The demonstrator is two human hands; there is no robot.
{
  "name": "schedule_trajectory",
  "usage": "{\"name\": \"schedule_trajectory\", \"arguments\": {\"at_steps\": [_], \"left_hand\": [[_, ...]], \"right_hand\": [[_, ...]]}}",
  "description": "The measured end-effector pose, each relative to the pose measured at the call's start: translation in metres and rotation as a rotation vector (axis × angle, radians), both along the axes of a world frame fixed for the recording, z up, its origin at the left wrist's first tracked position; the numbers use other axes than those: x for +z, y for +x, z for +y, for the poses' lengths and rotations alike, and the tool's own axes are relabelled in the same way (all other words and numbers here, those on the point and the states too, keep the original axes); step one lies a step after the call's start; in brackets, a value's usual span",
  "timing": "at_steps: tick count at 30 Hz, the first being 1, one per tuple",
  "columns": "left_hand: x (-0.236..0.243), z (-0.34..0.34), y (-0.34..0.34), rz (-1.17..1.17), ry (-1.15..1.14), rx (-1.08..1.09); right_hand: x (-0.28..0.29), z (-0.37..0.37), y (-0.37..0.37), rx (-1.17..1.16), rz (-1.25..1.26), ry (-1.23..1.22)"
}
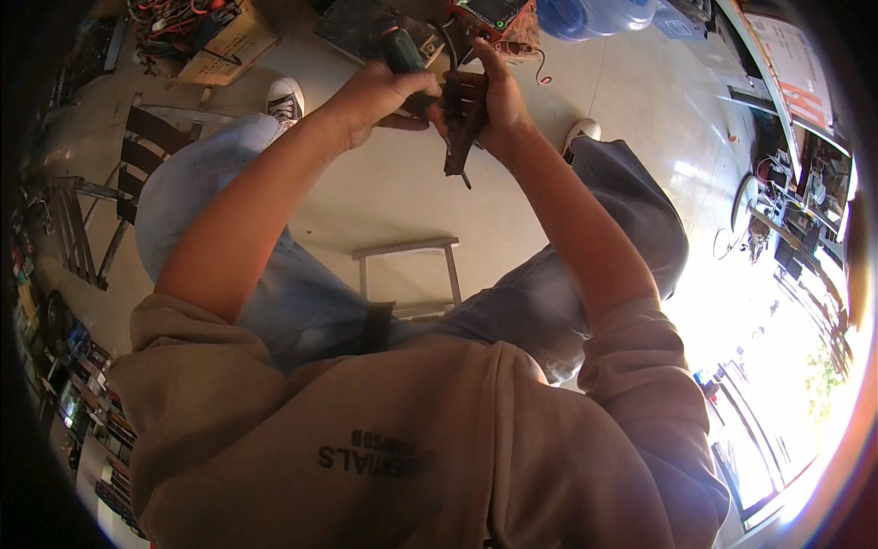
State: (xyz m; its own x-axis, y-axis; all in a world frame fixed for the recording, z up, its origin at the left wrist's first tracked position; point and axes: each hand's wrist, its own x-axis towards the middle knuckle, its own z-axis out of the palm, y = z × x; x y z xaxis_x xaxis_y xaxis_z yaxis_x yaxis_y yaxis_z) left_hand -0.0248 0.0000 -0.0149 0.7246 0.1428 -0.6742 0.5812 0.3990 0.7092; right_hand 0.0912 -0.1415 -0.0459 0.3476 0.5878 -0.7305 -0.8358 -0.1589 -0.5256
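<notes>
I sit with both arms stretched out over my knees. My left hand (380, 94) grips a tool with a dark green handle (401, 50), which points toward the piece in the other hand. My right hand (494, 96) holds a dark, narrow metal part (457, 137) upright, its lower end hanging below my fingers. The tool's tip meets that part between my two hands; the contact point is hidden by my fingers.
A small metal stool frame (409, 261) stands on the pale floor between my legs. A cardboard box (229, 41) with cables lies far left, a red device (494, 14) and a dark flat panel (361, 27) ahead, blue water jugs (594, 14) far right, cluttered benches (796, 183) right.
</notes>
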Motion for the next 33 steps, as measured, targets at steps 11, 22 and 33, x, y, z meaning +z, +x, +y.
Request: {"name": "schedule_trajectory", "arguments": {"at_steps": [11,22,33], "left_hand": [[-0.034,-0.017,-0.003,-0.171,0.265,0.239],[-0.030,-0.022,-0.005,-0.207,0.160,0.176],[-0.034,-0.006,-0.004,-0.196,0.580,0.237]], "right_hand": [[-0.002,0.006,-0.006,-0.061,0.100,-0.059],[-0.011,0.003,-0.008,-0.112,0.079,-0.122],[0.001,0.008,-0.008,0.002,0.028,0.088]]}}
